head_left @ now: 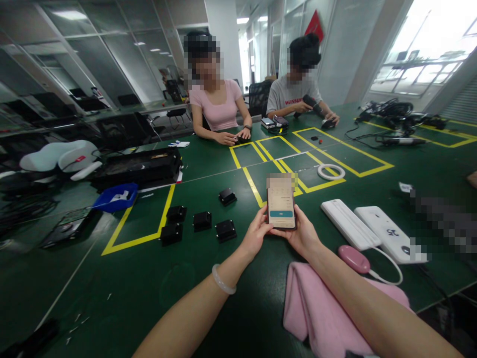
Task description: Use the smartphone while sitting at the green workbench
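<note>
A smartphone (281,203) with a lit screen and a teal button low on it is held upright over the green table (201,308). My left hand (258,229) grips its lower left side, a pale bangle on that wrist. Around the lower right edge, my right hand (301,229) is closed on the same phone. Left of the phone lie several small black boxes (202,221). Under my right forearm is a folded pink cloth (311,303). A pink oval device (354,259) with a white cable sits just beyond that arm.
White power strips (350,223) lie to the right, near a white ring (331,172). Yellow tape (137,245) marks rectangles on the table. A blue tray (116,197) stands left. Across the table sit two people, one in a pink top (219,107), one in a grey shirt (281,94).
</note>
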